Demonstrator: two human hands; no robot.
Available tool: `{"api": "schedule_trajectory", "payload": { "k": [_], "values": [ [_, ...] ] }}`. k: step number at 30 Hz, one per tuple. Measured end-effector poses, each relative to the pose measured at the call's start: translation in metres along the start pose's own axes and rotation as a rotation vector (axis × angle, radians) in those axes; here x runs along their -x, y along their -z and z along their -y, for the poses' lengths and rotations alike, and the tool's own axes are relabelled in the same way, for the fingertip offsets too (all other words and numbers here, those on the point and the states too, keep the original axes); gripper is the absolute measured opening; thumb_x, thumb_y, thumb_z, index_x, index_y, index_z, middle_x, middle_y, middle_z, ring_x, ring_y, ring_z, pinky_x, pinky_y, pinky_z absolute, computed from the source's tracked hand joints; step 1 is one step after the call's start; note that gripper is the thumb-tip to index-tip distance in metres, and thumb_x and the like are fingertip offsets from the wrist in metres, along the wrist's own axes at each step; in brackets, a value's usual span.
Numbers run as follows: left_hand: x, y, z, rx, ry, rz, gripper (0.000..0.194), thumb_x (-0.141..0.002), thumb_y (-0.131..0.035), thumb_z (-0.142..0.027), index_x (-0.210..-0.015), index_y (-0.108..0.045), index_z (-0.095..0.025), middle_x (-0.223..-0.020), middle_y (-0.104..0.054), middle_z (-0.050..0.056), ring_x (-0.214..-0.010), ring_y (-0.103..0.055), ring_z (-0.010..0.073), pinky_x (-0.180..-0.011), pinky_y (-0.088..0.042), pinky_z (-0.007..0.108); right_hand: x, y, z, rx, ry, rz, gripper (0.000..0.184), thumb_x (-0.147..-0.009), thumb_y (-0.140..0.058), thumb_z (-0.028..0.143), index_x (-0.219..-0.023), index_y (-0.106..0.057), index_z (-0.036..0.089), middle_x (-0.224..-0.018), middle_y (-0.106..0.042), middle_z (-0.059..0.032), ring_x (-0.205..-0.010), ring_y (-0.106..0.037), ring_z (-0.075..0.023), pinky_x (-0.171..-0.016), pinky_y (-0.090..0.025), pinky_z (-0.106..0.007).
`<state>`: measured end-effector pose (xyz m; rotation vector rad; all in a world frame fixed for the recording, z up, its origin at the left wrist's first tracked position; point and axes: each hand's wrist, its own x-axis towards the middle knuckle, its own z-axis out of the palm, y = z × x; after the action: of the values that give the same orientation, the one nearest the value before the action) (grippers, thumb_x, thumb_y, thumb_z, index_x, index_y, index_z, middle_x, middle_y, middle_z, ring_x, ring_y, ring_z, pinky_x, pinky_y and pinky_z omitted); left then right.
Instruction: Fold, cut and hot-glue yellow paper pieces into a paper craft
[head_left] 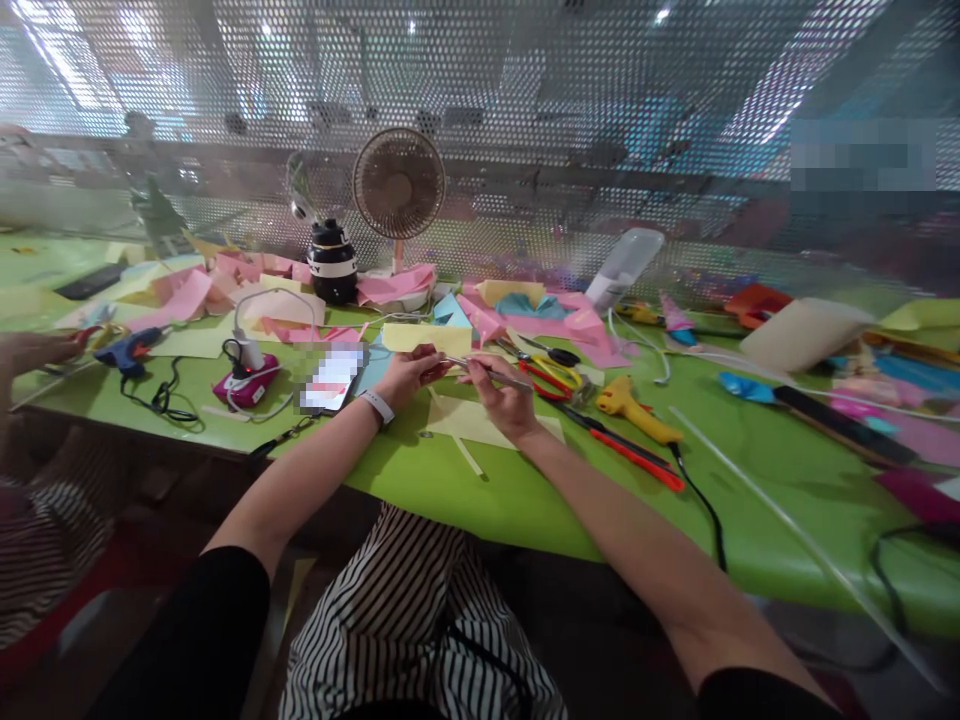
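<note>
My right hand [504, 397] is closed around a slim metal tool [510, 379], which looks like tweezers. The tool's thin end points left, to the fingertips of my left hand [411, 374]. Those left fingers are pinched together; whatever lies between them is too small to make out. Just behind the left hand is a pale yellow paper piece [427, 338]. Under my hands lies a flat yellow sheet [480, 420], with a narrow paper strip [469, 457] at its front. A lit phone [336, 377] rests left of my left wrist.
Pliers [551, 380], black scissors [559, 354], a red-handled tool [637, 460] and a yellow glue gun [637, 410] lie right. Left are a pink power socket [246, 383] and blue glue gun [131, 350]. Behind stand a bottle [331, 262] and fan [399, 185]. Another person's hand [37, 355] is far left.
</note>
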<state>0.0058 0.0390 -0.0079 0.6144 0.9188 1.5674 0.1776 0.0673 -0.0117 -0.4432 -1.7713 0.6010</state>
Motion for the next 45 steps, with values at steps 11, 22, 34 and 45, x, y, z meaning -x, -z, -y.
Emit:
{"api": "schedule_trajectory", "payload": {
  "k": [11, 22, 34, 45],
  "values": [
    [-0.001, 0.0, 0.004, 0.012, 0.021, -0.017, 0.017, -0.082, -0.069, 0.003, -0.083, -0.06, -0.012, -0.08, -0.071, 0.002, -0.082, -0.075, 0.0139, -0.105, -0.051, 0.038, -0.004, 0.0, -0.017, -0.093, -0.153, -0.07, 0.028, -0.09, -0.063, 0.048, -0.092, -0.072, 0.021, -0.086, -0.077, -0.0043, -0.062, -0.074, -0.0186, -0.06, -0.062, -0.031],
    [0.003, -0.003, 0.001, -0.007, 0.025, 0.0, 0.02, -0.08, -0.073, 0.002, -0.083, -0.06, -0.012, -0.08, -0.07, 0.002, -0.079, -0.074, 0.0133, -0.104, -0.052, 0.038, -0.005, 0.004, -0.013, -0.107, -0.126, -0.068, 0.03, -0.091, -0.063, 0.05, -0.102, -0.071, 0.022, -0.093, -0.076, -0.0046, -0.06, -0.071, -0.0156, -0.059, -0.061, -0.029],
    [0.001, -0.016, -0.005, -0.013, -0.026, -0.028, 0.019, -0.082, -0.071, 0.002, -0.081, -0.058, -0.012, -0.078, -0.069, 0.002, -0.075, -0.073, 0.0126, -0.104, -0.05, 0.039, -0.014, 0.008, -0.015, -0.178, -0.175, -0.163, 0.034, -0.089, -0.063, 0.054, -0.095, -0.067, 0.021, -0.087, -0.075, -0.0035, -0.053, -0.068, -0.0135, -0.051, -0.059, -0.026],
    [0.002, -0.02, 0.007, 0.028, -0.068, -0.036, 0.018, -0.08, -0.073, 0.001, -0.082, -0.06, -0.012, -0.08, -0.069, 0.001, -0.076, -0.072, 0.0127, -0.104, -0.05, 0.041, -0.013, 0.006, -0.01, -0.23, -0.225, -0.136, 0.034, -0.087, -0.066, 0.053, -0.095, -0.067, 0.021, -0.083, -0.074, -0.0013, -0.051, -0.067, -0.0119, -0.05, -0.057, -0.024]
  ]
}}
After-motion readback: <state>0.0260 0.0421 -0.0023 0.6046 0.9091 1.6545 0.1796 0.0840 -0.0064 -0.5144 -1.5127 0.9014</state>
